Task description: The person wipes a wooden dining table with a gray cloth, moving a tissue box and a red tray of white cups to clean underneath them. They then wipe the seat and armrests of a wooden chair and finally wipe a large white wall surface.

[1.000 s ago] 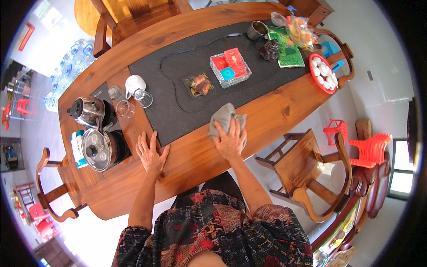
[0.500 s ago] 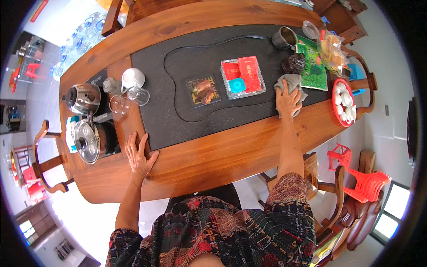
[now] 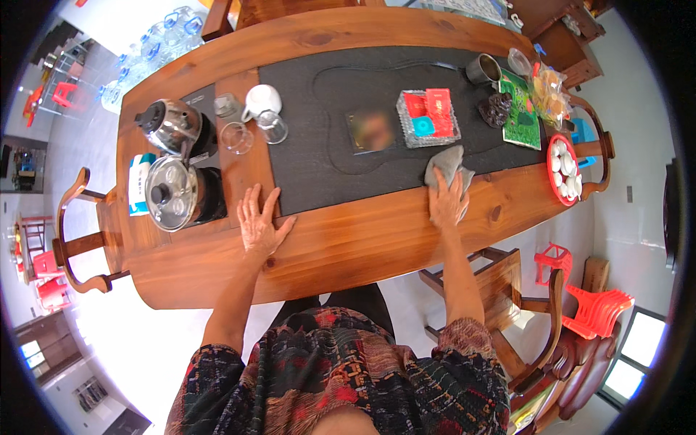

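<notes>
Under my right hand (image 3: 447, 201) is a crumpled grey cloth (image 3: 448, 164), pressed where the black inlay (image 3: 312, 163) meets the wooden rim of the table (image 3: 348, 235). The fingers curve over the cloth and hold it. My left hand (image 3: 262, 223) lies flat on the wood near the inlay's left corner, fingers spread, holding nothing. Beyond the cloth sits a clear tray (image 3: 433, 138) with red packets (image 3: 438, 106) and a teal round piece (image 3: 423, 127). A dark square with a blurred picture (image 3: 371, 130) lies left of it.
At left stand a steel kettle (image 3: 172, 125), a glass-lidded pot (image 3: 171, 196), a white cup (image 3: 262, 100) and glasses (image 3: 272, 127). To the right are a metal cup (image 3: 483, 69), a dark figurine (image 3: 496, 109), a green booklet (image 3: 520, 112) and a red basin (image 3: 553, 170) of white cups.
My right hand has drawn the cloth leftward and nearer me along the inlay's front edge. The view has shifted, and my left hand still rests flat on the wood.
</notes>
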Demonstrator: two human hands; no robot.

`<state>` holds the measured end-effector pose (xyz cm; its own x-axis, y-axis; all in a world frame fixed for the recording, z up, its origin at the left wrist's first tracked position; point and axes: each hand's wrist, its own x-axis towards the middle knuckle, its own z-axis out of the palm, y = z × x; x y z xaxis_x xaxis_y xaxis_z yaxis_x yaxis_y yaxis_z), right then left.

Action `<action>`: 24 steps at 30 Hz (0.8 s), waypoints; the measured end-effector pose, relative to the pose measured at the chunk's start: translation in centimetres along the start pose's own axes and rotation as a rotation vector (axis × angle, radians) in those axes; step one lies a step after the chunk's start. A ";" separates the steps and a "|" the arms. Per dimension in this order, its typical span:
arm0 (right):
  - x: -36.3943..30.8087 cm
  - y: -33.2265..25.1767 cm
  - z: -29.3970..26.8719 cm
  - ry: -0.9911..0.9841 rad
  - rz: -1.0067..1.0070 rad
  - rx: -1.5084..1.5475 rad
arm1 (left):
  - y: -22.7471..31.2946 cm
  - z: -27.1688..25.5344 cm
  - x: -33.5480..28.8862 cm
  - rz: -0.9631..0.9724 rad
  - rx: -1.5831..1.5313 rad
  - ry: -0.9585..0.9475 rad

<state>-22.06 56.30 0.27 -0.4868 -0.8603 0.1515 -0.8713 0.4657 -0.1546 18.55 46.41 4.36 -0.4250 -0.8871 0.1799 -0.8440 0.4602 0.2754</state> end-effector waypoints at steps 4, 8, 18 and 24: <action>-6.2 -7.4 -0.4 -0.062 -0.154 -0.027 | -0.6 0.4 -0.4 -0.035 -0.037 -0.034; -10.0 -15.2 -0.4 -0.086 -0.305 0.102 | -1.1 0.7 -0.6 -0.034 -0.060 -0.039; -2.1 -27.3 3.3 -0.173 -0.263 0.154 | -1.5 0.4 -0.5 -0.067 -0.102 -0.086; 7.2 -30.7 5.7 -0.190 -0.100 0.183 | -1.8 0.2 -0.3 -0.076 -0.116 -0.098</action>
<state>1.60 34.63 0.55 -0.3631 -0.9317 -0.0081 -0.8803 0.3458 -0.3248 20.09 45.83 3.66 -0.3958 -0.9162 0.0631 -0.8338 0.3873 0.3933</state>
